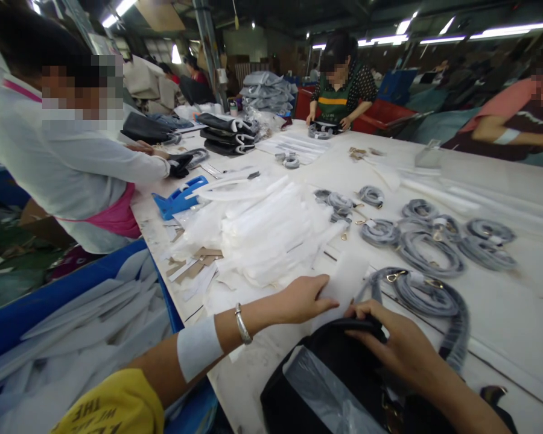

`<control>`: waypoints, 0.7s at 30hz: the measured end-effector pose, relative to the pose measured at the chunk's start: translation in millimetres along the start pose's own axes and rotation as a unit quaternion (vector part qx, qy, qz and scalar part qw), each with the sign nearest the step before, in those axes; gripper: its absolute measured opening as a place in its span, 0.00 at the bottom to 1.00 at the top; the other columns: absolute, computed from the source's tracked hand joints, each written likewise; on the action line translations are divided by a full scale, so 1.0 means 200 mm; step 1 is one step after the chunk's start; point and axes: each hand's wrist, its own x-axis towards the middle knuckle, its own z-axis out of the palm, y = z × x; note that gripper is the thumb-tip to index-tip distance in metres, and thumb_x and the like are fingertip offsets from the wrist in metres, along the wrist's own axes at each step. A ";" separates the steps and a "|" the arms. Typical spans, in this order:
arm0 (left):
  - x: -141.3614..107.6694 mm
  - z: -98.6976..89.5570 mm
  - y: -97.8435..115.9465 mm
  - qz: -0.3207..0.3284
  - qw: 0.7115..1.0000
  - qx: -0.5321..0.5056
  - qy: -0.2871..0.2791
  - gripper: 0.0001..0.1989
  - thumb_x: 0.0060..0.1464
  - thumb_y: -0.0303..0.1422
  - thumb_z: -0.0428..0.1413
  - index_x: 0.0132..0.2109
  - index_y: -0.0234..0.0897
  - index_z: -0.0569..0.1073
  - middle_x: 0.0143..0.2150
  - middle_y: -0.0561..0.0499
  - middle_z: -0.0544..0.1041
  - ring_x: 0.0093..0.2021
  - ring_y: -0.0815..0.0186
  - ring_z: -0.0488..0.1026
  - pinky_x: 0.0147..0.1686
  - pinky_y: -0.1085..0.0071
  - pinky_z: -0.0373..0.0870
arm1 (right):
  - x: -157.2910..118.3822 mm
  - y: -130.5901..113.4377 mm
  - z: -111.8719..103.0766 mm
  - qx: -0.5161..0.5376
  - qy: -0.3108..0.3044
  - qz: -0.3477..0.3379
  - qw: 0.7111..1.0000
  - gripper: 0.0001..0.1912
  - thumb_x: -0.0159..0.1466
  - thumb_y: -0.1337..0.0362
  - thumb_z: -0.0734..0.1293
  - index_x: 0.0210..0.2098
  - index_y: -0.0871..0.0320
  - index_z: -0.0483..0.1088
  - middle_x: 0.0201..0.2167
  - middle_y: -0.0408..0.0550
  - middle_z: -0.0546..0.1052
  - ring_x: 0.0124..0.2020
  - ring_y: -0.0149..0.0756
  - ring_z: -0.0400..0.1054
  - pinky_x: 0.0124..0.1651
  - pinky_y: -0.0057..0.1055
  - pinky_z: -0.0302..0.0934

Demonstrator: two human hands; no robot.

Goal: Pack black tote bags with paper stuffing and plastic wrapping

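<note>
My left hand [304, 299] pinches a thin white foam sheet [347, 278] between thumb and fingers, over the table. My right hand [396, 337] is closed on the dark upper edge of a black bag [278, 392], which lies at the table's near side. A strip of clear plastic film [330, 386] covers part of the bag's front. The foam sheet reaches close to the bag's top edge; whether they touch I cannot tell. Beside my right hand lies a wrapped grey strap [457, 319] with gold clasps.
Loose white foam strips [257, 229] are heaped mid-table, near a blue plastic tool [178, 198]. Several coiled straps [429, 250] lie to the right. On the left stands a blue bin [163, 289] of white sheets. Co-workers stand around the table; stacked black bags [228, 132] sit farther back.
</note>
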 end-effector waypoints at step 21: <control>-0.20 0.02 -0.03 0.004 0.994 -0.097 -0.043 0.03 0.55 0.30 0.55 0.36 0.38 0.68 0.27 0.57 0.69 0.28 0.70 0.66 0.29 0.75 0.60 | 0.00 0.06 0.01 0.000 0.069 -0.006 0.998 0.13 0.65 0.54 0.67 0.45 0.52 0.65 0.40 0.46 0.76 0.42 0.42 0.72 0.45 0.37 0.66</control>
